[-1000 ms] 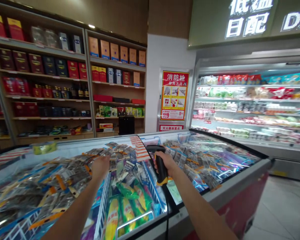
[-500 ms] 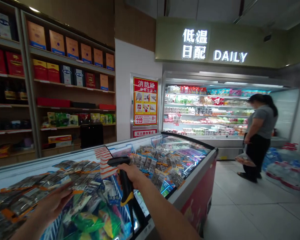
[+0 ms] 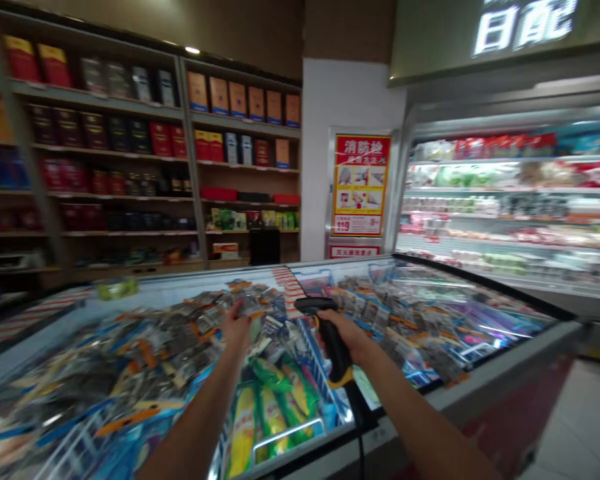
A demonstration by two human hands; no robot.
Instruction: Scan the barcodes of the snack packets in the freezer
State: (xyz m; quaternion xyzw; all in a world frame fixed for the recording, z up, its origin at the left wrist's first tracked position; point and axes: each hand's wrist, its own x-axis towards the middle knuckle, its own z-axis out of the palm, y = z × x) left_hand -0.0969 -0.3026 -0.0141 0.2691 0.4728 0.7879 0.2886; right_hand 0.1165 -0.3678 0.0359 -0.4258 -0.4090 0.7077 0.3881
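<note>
My right hand (image 3: 349, 335) is wrapped round the handle of a black and yellow barcode scanner (image 3: 334, 350), its head pointing left above the freezer. A cable hangs from the handle. My left hand (image 3: 237, 329) reaches over the packets in the chest freezer, its fingers apart. Beside those fingers lie grey-brown clear-bagged packets (image 3: 211, 313) with orange and blue edges; whether the fingertips touch one I cannot tell. Closer to me, yellow and green long packets (image 3: 270, 407) stand in a wire basket (image 3: 314, 357).
The freezer's metal rim (image 3: 505, 360) runs along the right side. A glass lid (image 3: 460, 293) covers more packets there. Behind stand shelves of boxed goods (image 3: 237, 100), a red notice (image 3: 363, 187) on the wall and a lit open cooler (image 3: 510, 207).
The view has swung left, and the other person is out of it. My left hand has moved forward, further over the packets. The scanner stays in my right hand.
</note>
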